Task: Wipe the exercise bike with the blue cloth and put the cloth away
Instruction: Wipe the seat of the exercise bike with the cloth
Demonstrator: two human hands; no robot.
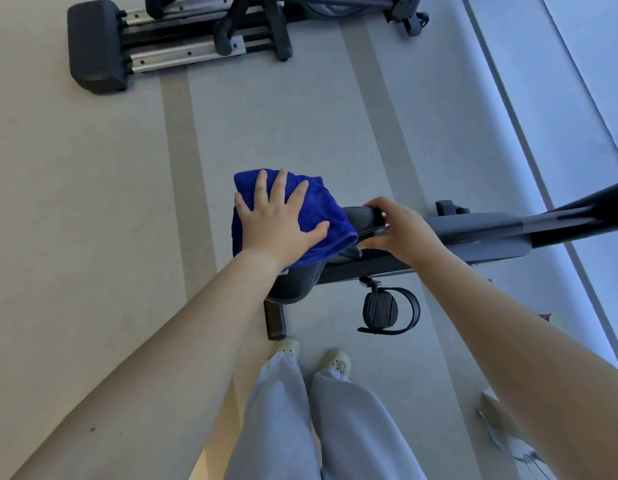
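Observation:
The blue cloth (321,209) lies spread over the rear of the black saddle (293,289) of the exercise bike (473,233). My left hand (279,220) presses flat on the cloth, fingers spread. My right hand (394,226) grips the saddle's narrow front end, fingers curled around it. The bike's frame runs to the right, and a black pedal with a strap (383,310) hangs below it.
Another black exercise machine with silver rails (169,46) stands on the floor at the top left. My legs and shoes (335,365) are just below the saddle. A raised ledge (543,133) runs along the right side. Something pale lies on the floor at the lower right (501,427).

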